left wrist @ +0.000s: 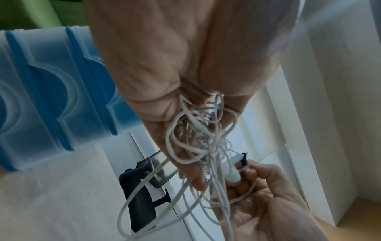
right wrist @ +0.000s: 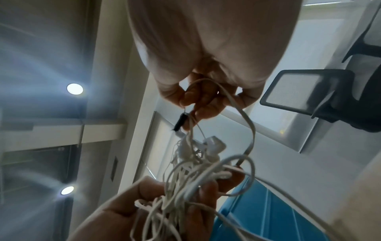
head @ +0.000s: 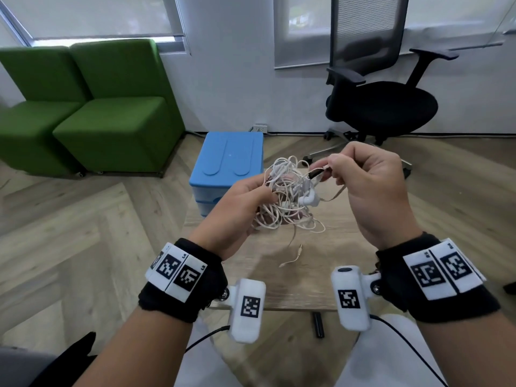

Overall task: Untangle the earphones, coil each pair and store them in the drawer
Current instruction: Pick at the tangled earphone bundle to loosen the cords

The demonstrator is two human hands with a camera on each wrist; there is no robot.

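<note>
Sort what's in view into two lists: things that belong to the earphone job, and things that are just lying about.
Belongs to the job:
- tangled earphones, held in the left hand
- right hand, pinching a cable at the black piece
- blue drawer unit
- wooden table

Just lying about:
- green seats
- black office chair
- small black object on the floor

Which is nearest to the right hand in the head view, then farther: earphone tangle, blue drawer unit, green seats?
1. Earphone tangle: pinched by the right hand, bunched in the left hand.
2. Blue drawer unit: behind the tangle, leftward.
3. Green seats: far left, by the window.
</note>
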